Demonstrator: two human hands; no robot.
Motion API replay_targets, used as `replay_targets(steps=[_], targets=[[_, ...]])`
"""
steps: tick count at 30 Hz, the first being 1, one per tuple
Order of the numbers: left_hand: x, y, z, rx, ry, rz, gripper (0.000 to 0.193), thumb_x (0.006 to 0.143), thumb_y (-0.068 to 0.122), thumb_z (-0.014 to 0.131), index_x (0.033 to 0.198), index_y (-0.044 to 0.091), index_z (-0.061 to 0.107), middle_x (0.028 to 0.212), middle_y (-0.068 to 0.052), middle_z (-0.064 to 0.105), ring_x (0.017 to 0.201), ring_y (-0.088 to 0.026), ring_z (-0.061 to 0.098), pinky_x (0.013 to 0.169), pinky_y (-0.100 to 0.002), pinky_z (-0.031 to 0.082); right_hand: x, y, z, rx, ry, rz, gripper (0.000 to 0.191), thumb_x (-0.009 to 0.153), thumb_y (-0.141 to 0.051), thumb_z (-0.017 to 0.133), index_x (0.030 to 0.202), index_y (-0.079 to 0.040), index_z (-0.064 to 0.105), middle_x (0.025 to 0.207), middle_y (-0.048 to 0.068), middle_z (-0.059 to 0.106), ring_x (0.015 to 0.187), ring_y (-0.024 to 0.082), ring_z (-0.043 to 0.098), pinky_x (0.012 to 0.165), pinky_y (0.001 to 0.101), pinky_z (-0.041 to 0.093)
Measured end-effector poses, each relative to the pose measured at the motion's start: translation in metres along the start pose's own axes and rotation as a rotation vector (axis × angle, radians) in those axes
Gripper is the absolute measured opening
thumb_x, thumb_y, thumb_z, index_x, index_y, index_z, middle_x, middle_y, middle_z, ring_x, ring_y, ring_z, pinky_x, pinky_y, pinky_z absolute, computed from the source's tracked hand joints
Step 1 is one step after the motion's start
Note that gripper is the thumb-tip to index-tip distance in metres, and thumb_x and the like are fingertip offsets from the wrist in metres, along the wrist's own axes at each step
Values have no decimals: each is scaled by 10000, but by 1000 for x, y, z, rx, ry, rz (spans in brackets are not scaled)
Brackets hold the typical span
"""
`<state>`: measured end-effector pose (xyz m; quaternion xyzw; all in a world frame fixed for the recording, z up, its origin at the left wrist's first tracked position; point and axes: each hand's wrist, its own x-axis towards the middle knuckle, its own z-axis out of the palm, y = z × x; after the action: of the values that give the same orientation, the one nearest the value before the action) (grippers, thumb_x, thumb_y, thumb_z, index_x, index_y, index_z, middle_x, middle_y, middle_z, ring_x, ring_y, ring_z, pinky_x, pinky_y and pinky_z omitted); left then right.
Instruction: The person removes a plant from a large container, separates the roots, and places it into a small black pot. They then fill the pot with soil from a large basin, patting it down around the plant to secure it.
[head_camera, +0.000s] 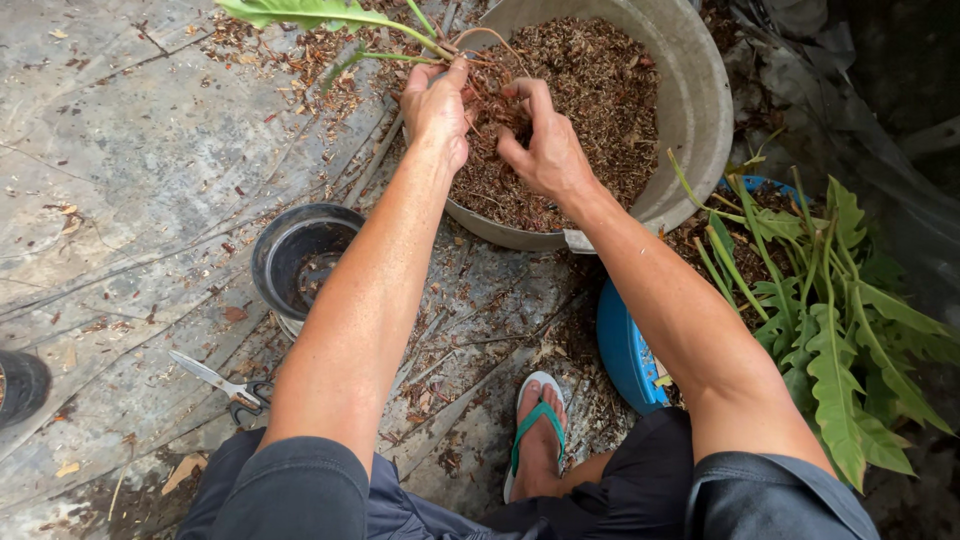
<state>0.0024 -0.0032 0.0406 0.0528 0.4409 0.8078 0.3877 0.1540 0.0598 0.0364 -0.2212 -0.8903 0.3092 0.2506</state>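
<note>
My left hand grips the base of a green-leaved plant whose stems run up and to the left, its reddish roots hanging over a large grey tub of brown bark mix. My right hand pinches at the roots just right of the left hand, fingers curled into the tangle. Both hands are above the tub's near left part.
An empty black plastic pot stands on the concrete floor to the left. Scissors lie lower left. A blue pot with leafy green plants sits on the right. My sandalled foot is below; bark scraps litter the floor.
</note>
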Motion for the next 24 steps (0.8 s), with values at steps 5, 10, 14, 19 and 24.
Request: replay_targets(steps=[5,10,14,19,24], targets=[[6,-2,-1,99,65,45,214,937,160,689,1116,53,642,1069,-92,718,952,-201,676,756,-348,572,-4,7,-8,-94,-3,-4,252,909,-61,651,1122,-23,522,847,133,687,707,218,645,665,406,529],[15,11,-17,118,146,73,221,944,157,692,1147,92,634,988,-105,713,822,-195,600,660,-369,451,-16,34,-21,-306,-137,145,120,916,-83,641,1008,-29,587,932,155,684,799,287,655,695,443,537],[20,19,-31,154,115,179,210,973,149,722,1158,94,639,997,-72,762,907,-105,613,735,-318,401,-27,65,-37,-515,-279,124,287,866,-107,723,1117,-28,608,1059,212,688,981,386,661,849,502,526],[18,10,-24,135,57,170,169,942,149,712,1086,70,673,949,-88,735,843,-195,670,857,-435,560,-24,77,-41,-572,-444,244,442,779,-164,797,1197,-103,666,1201,241,645,1061,427,632,916,528,497],[11,-4,-7,274,47,197,148,908,149,733,1035,80,699,1007,-50,746,954,-181,704,933,-444,553,-2,50,-33,-342,-28,26,205,940,-188,716,1064,-34,665,1056,191,686,1008,338,679,924,456,565]])
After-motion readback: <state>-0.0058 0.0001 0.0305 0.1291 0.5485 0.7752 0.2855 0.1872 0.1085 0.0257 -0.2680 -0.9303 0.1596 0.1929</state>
